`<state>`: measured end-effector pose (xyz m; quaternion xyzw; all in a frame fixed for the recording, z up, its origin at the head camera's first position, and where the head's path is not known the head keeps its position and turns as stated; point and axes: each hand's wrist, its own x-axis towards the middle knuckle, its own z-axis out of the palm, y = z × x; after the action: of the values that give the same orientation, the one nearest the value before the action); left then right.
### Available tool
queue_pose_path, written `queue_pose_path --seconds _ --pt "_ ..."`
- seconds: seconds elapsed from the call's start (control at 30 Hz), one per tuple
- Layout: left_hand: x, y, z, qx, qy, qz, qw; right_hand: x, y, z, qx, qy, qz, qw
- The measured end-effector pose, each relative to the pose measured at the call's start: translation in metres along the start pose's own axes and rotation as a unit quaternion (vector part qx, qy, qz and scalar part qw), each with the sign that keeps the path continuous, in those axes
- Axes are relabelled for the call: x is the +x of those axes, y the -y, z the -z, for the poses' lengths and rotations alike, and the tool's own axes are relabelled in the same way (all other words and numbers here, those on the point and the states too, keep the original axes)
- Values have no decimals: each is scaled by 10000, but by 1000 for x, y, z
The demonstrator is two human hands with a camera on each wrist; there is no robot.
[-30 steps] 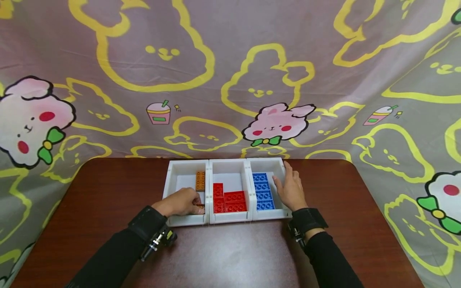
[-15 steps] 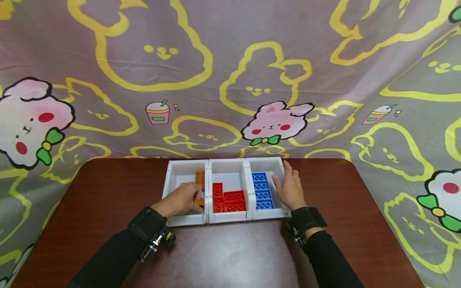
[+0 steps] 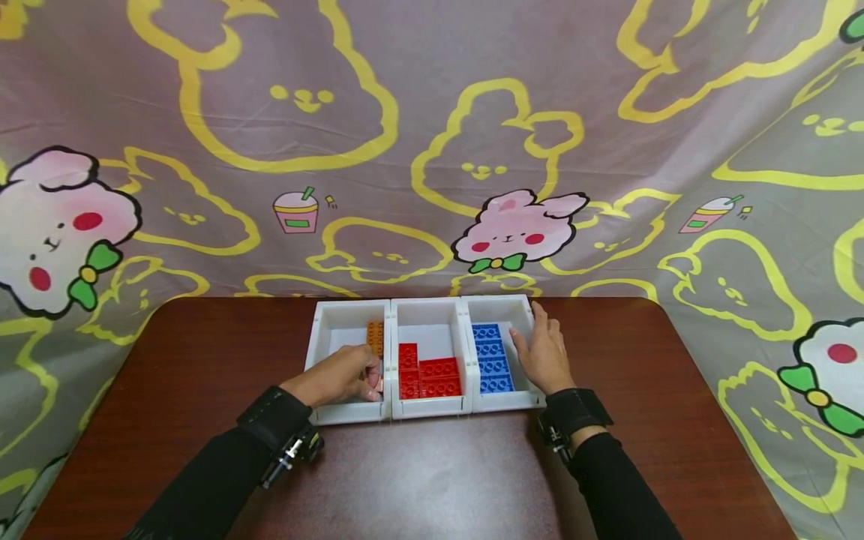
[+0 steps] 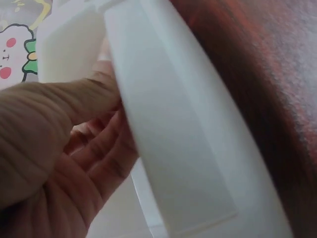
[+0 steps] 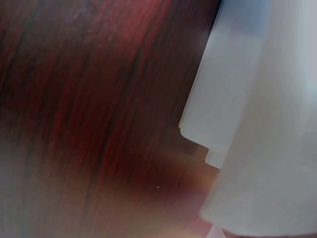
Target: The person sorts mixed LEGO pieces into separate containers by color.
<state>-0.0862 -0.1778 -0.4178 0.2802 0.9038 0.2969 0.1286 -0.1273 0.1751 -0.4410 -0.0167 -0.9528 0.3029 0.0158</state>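
In the head view my left hand [image 3: 340,371] reaches into the left white bin [image 3: 351,412], thumb and fingers pinching an orange brick [image 3: 381,385] near its front right corner. Only a sliver of that brick shows. Behind it, along the same divider, lies another orange brick [image 3: 375,337]. The left wrist view shows the thumb and curled fingers [image 4: 106,153] behind the bin's wall, which hides the fingertips. My right hand [image 3: 547,356] holds the right side wall of the right white bin [image 3: 509,402], thumb inside and fingers over the outer side.
Three bins stand side by side at the back of the brown table [image 3: 432,480]. Red bricks [image 3: 441,376] lie in the middle bin [image 3: 432,407], and a column of blue bricks [image 3: 493,358] lines the right bin's left side. A patterned cloth [image 3: 378,195] hangs behind.
The left hand loosened and lifted slightly off the near orange brick, then its fingers closed in around it again. The right hand has stayed at the right bin.
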Motion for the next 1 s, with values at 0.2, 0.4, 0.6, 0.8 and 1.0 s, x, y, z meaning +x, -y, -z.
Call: queue_pose_path --seconds 0.2,0.4,0.6,0.8,1.0 --pt "2 -2 0 63 96 170 9998 0 -1 0 -7 -10 43 10000" --pt "3 -1 -5 439 -352 173 9983 1 -2 -1 -15 30 71 10000" --pt "6 0 -7 787 -725 156 9941 1 -2 -2 -46 18 50 10000" --pt "8 0 -9 984 -848 159 9914 2 0 -1 -77 61 -49 9999" --pt "3 -4 -1 973 -1094 179 9891 1 1 0 -63 80 -84 9999"
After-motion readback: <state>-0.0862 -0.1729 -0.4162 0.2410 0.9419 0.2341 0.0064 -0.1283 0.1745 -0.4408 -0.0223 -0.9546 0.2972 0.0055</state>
